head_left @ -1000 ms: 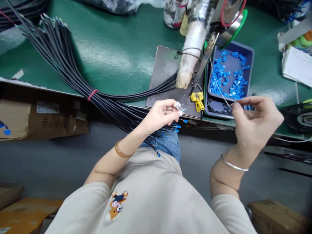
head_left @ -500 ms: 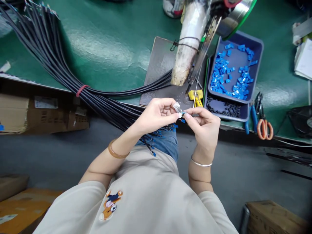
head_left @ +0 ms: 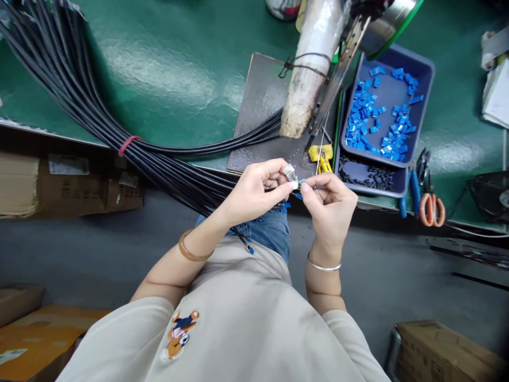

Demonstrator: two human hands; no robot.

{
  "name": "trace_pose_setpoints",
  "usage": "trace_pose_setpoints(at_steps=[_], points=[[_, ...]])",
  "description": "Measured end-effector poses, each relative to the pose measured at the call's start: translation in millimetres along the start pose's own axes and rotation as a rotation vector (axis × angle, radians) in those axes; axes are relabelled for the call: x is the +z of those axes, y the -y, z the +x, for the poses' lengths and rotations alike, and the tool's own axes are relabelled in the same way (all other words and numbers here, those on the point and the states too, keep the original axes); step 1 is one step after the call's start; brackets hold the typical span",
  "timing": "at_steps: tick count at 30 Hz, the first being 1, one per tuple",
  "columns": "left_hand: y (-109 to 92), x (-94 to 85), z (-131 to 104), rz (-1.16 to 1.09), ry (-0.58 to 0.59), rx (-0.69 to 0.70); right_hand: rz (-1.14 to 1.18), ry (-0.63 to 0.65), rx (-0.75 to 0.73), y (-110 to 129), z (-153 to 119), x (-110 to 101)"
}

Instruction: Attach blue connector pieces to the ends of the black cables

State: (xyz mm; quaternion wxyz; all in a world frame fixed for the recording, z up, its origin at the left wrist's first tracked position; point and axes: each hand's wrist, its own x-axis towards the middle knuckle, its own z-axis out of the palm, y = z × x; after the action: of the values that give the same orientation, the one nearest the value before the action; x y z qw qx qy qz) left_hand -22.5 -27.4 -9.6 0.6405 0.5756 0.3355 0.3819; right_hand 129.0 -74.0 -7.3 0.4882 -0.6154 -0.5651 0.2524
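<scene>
My left hand (head_left: pixel 260 185) is closed in a pinch, with whitish wrapping on the index finger and thumb tips. Opposite it, my right hand (head_left: pixel 332 199) pinches with thumb and index finger, the two sets of fingertips nearly touching. Between them shows a small piece of thin bluish wire (head_left: pixel 301 182); its exact form is too small to make out. Below and left of my hands runs a thick bundle of black cables (head_left: pixel 167 172), several ending in blue connectors (head_left: pixel 283 208) over my lap. A red band (head_left: pixel 129 144) ties the bundle.
Blue pieces lie in a grey-blue bin (head_left: pixel 427 79), with small black parts in the lower tray (head_left: pixel 398 191). Pliers (head_left: pixel 414 191) and orange-handled scissors (head_left: pixel 432 210) sit at the right edge. A taped tube (head_left: pixel 308 69), solder spool (head_left: pixel 392 26) and yellow sponge (head_left: pixel 319 153) stand above a dark board (head_left: pixel 258 101).
Both hands keep their pinch at nearly the same spot. My right hand has shifted slightly left and its fingers have turned a little. The view has moved slightly.
</scene>
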Motion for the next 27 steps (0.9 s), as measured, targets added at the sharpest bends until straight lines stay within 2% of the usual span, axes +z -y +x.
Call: trace_pose_setpoints(at_steps=[2,4,8,10,12,17,23,27], points=[[-0.9,0.2,-1.2,-0.018,-0.009,-0.012,-0.119,-0.096,-0.147,3.4,-4.0,3.9],[-2.1,-1.4,-1.8,-0.055,0.009,-0.017,-0.141,-0.139,-0.208,4.1,-5.9,5.1],[-4.7,-6.9,-1.2,-0.124,0.086,-0.036,0.057,-0.081,-0.027,-2.2,-1.5,0.4],[-5.6,-8.6,-0.6,-0.144,0.101,-0.052,0.107,-0.012,0.010,-5.2,1.4,-1.7],[-6.3,-9.2,-0.2,-0.159,0.105,-0.064,0.129,0.040,0.011,-6.1,2.5,-1.9],[-7.4,-10.7,0.4,-0.174,0.126,-0.081,0.176,0.048,-0.011,-4.7,0.9,0.3],[-9.0,-14.4,1.9,-0.209,0.178,-0.077,0.194,0.132,-0.031,-8.4,3.2,-1.4],[-8.9,-15.2,2.7,-0.236,0.183,-0.084,0.180,0.095,-0.084,-9.2,2.7,-1.1]])
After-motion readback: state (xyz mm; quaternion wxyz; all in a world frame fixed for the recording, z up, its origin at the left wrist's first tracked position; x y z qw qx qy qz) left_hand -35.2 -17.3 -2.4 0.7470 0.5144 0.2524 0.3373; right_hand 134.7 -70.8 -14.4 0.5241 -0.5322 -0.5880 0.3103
